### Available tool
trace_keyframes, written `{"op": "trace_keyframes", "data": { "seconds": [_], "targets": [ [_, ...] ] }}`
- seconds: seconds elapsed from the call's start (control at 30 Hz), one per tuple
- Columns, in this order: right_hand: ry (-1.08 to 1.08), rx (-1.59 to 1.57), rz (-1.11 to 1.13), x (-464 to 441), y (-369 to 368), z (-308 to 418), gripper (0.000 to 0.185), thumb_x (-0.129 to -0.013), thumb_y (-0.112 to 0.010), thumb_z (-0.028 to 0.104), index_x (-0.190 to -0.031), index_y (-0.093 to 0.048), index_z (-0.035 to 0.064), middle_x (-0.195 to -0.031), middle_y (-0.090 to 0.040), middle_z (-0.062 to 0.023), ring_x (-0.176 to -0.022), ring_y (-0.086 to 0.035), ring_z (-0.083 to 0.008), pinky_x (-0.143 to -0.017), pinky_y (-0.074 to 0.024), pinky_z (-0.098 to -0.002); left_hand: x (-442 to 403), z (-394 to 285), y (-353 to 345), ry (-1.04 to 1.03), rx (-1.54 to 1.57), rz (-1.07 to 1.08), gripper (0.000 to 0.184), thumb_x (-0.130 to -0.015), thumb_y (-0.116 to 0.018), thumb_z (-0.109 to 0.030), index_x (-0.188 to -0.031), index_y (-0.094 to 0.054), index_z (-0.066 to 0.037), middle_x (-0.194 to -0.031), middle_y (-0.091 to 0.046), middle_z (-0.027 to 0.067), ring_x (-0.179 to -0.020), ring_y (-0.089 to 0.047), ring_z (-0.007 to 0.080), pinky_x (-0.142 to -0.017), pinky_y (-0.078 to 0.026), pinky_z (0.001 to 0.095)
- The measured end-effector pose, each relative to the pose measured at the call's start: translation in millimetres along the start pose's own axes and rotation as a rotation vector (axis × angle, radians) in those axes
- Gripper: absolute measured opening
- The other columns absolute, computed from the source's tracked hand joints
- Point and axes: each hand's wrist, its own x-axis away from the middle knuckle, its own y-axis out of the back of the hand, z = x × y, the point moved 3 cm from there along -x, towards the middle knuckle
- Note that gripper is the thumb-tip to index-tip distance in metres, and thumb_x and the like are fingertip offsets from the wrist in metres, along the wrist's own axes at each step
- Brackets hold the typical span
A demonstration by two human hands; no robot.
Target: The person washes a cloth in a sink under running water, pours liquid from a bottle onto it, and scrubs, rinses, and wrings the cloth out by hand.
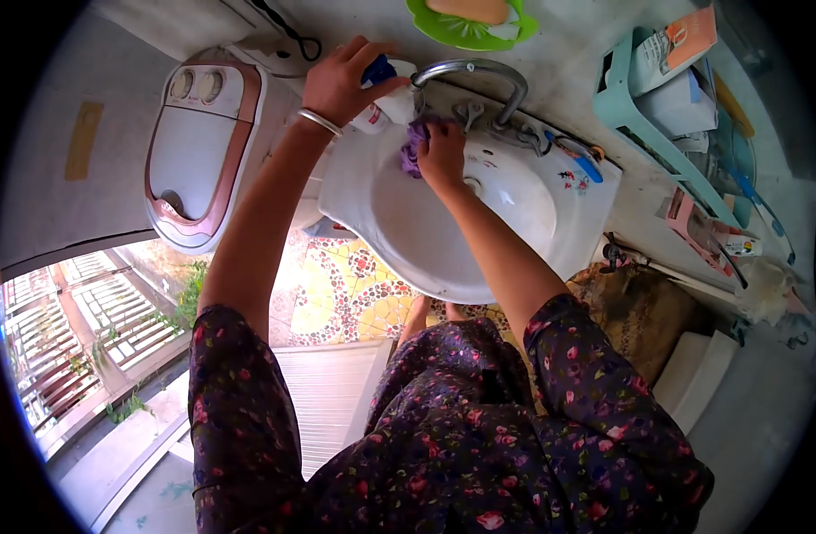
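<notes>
At the back left corner of the white washbasin (506, 254), my left hand (341, 82) grips a white bottle (395, 105) by its blue top (379, 71), thumb on one side and fingers on the other. Another white container with red print (369, 119) stands just below it, close to my wrist. My right hand (443, 158) is closed on a bunched purple cloth (413, 149) at the basin's back left rim. The curved metal faucet (479, 66) arches behind both hands, with a tap handle (467, 112) near my right fingertips.
A green soap dish (461, 34) is at the back. On the basin's right corner lie a toothbrush and a blue-handled item (589, 169). A teal rack (644, 116) with packets and a pink holder (697, 231) hang at right. A washing machine (203, 147) stands at left.
</notes>
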Motion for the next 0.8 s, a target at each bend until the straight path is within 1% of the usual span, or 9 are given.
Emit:
{"op": "trace_keyframes", "data": {
  "seconds": [0.13, 0.23, 0.3, 0.33, 0.4, 0.47, 0.57, 0.63, 0.8],
  "targets": [
    [-0.021, 0.009, 0.003, 1, -2, 0, 0.037, -0.077, -0.060, 0.014, -0.113, -0.055, 0.0069, -0.115, -0.043, -0.0195, -0.105, -0.044, -0.0399, -0.088, -0.0434, -0.0453, -1, 12, -1, -0.107, -0.102, -0.130, 0.041, -0.071, -0.075, -0.033, -0.106, -0.064, -0.015, -0.090, -0.060, 0.0056, -0.086, -0.059, 0.0280, -0.073, -0.049, 0.0386],
    [0.045, 0.082, -0.065, 3, -2, 1, 0.038, -0.077, -0.060, 0.014, -0.114, -0.054, 0.0070, -0.114, -0.043, -0.0195, -0.103, -0.045, -0.0396, -0.087, -0.0429, -0.0460, 7, 18, -5, -0.017, -0.126, -0.171, 0.045, -0.072, -0.075, -0.033, -0.111, -0.062, -0.015, -0.096, -0.059, 0.0080, -0.092, -0.058, 0.0297, -0.076, -0.048, 0.0409],
    [0.039, 0.074, -0.050, 4, -1, -1, 0.039, -0.077, -0.061, 0.014, -0.114, -0.053, 0.0070, -0.114, -0.043, -0.0194, -0.102, -0.045, -0.0395, -0.087, -0.0422, -0.0464, 13, 21, -8, 0.132, -0.163, -0.174, 0.056, -0.071, -0.073, -0.045, -0.120, -0.058, -0.022, -0.103, -0.056, 0.0072, -0.094, -0.056, 0.0280, -0.073, -0.050, 0.0406],
    [0.036, 0.066, -0.034, 4, -3, 1, 0.040, -0.077, -0.061, 0.014, -0.115, -0.053, 0.0070, -0.114, -0.043, -0.0194, -0.102, -0.045, -0.0394, -0.087, -0.0416, -0.0467, 14, 12, -5, 0.136, -0.177, -0.172, 0.056, -0.071, -0.073, -0.045, -0.120, -0.058, -0.022, -0.103, -0.056, 0.0072, -0.094, -0.056, 0.0280, -0.073, -0.050, 0.0406],
    [0.024, 0.066, -0.007, 3, -5, 2, 0.040, -0.077, -0.061, 0.014, -0.116, -0.052, 0.0069, -0.114, -0.043, -0.0193, -0.102, -0.045, -0.0393, -0.088, -0.0414, -0.0468, 17, -6, -2, 0.372, -0.259, -0.161, 0.060, -0.073, -0.073, -0.039, -0.126, -0.053, -0.019, -0.102, -0.058, 0.0102, -0.093, -0.058, 0.0304, -0.076, -0.049, 0.0411],
    [-0.003, 0.088, 0.014, 3, -3, 1, 0.041, -0.077, -0.061, 0.014, -0.116, -0.052, 0.0069, -0.114, -0.042, -0.0192, -0.102, -0.045, -0.0392, -0.088, -0.0413, -0.0468, 21, -7, -8, 0.345, -0.262, -0.170, 0.062, -0.075, -0.071, -0.041, -0.130, -0.049, -0.021, -0.101, -0.058, 0.0084, -0.095, -0.057, 0.0308, -0.076, -0.049, 0.0407],
    [0.002, 0.083, 0.025, 3, -2, 1, 0.041, -0.078, -0.061, 0.015, -0.117, -0.051, 0.0071, -0.114, -0.042, -0.0192, -0.103, -0.044, -0.0386, -0.088, -0.0414, -0.0464, 20, -1, -14, 0.230, -0.199, -0.191, 0.056, -0.076, -0.071, -0.041, -0.125, -0.054, -0.020, -0.098, -0.060, 0.0068, -0.090, -0.060, 0.0294, -0.071, -0.050, 0.0390],
    [-0.001, 0.087, 0.017, 1, -1, 2, 0.041, -0.077, -0.060, 0.014, -0.117, -0.053, 0.0068, -0.114, -0.044, -0.0210, -0.104, -0.044, -0.0408, -0.088, -0.0421, -0.0474, 15, 7, -13, 0.268, -0.021, -0.201, 0.045, -0.074, -0.071, -0.045, -0.111, -0.063, -0.019, -0.083, -0.061, 0.0020, -0.079, -0.062, 0.0249, -0.063, -0.050, 0.0360],
    [0.001, 0.022, -0.046, -3, 0, -2, 0.031, -0.078, -0.059, 0.013, -0.109, -0.058, 0.0069, -0.108, -0.050, -0.0193, -0.097, -0.050, -0.0379, -0.084, -0.0437, -0.0450, 10, 2, -13, 0.300, -0.051, -0.174, 0.029, -0.074, -0.073, -0.036, -0.090, -0.066, -0.014, -0.076, -0.063, 0.0051, -0.069, -0.061, 0.0261, -0.060, -0.049, 0.0354]
  ]
}}
